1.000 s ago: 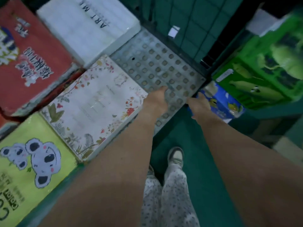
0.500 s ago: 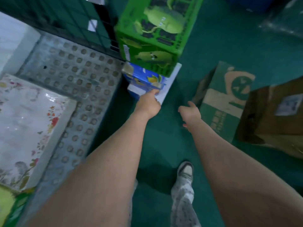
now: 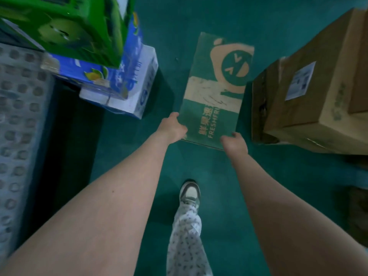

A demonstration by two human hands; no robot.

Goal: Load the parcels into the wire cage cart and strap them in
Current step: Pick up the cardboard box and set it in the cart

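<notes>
At the bottom of the frame, a person's two bare forearms are stretching forward over a green floor [image 3: 219,176], with a patterned trouser leg [image 3: 185,236] and a grey-and-white trainer [image 3: 189,193] showing between them. Near the centre, the left hand [image 3: 172,129] is gripping the near left corner of a teal carton [image 3: 217,90], its fingers curling round the side edge. The right hand [image 3: 235,143] is clasping the near right corner, with its thumb lying on the top face and its other fingers hidden beneath. The carton, printed with a tan logo and the letters FRESHFR, is lying flat at the middle of the frame, well apart from the cart. Whether its near edge is resting on the floor or lifting clear cannot be told. Along the left edge, the perforated grey cart deck [image 3: 20,116] is showing, blurred, with a dark gap beside it. Just beside the teal carton's right side, a large brown cardboard box [image 3: 318,92] bearing a white label is standing at the right of the frame. Farther off, at the upper left, blue-and-white cartons [image 3: 127,84] are sitting on the floor next to the deck. A bright green carton [image 3: 75,30] is resting on top of them and running out of the frame.
</notes>
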